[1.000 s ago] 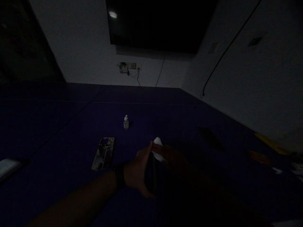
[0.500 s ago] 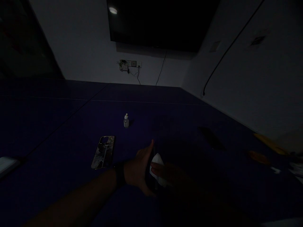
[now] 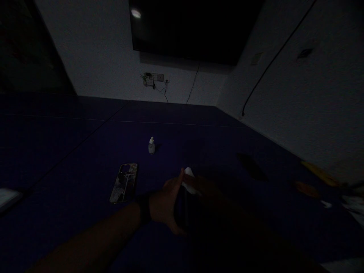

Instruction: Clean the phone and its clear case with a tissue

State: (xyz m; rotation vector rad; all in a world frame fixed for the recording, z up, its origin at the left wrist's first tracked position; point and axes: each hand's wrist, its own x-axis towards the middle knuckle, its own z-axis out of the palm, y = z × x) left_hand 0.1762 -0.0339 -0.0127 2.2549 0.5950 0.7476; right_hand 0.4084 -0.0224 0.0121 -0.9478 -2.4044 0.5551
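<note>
My left hand (image 3: 167, 203), with a dark band at the wrist, grips a thin dark slab that looks like a phone (image 3: 182, 208) by its ends, thumb and fingers spread along it. My right hand (image 3: 203, 185), very dim, presses a white wipe (image 3: 190, 182) against the phone's far end, near my left fingertips. To the left lies a patterned phone case (image 3: 124, 184) with a camera cutout. Beyond it a small dropper bottle (image 3: 151, 147) with a white cap stands upright. Darkness hides much of the right hand and the phone's face.
A dark flat rectangle (image 3: 251, 167) lies on the blue tabletop (image 3: 182, 140) at the right. Further right are a brownish item (image 3: 306, 189), a yellow item (image 3: 320, 173) and a small white piece (image 3: 326, 204). A pale object (image 3: 10, 198) sits at the left edge.
My right hand has slid the wipe away from me, from the phone's middle to its far end. My left hand holds the phone in the same place.
</note>
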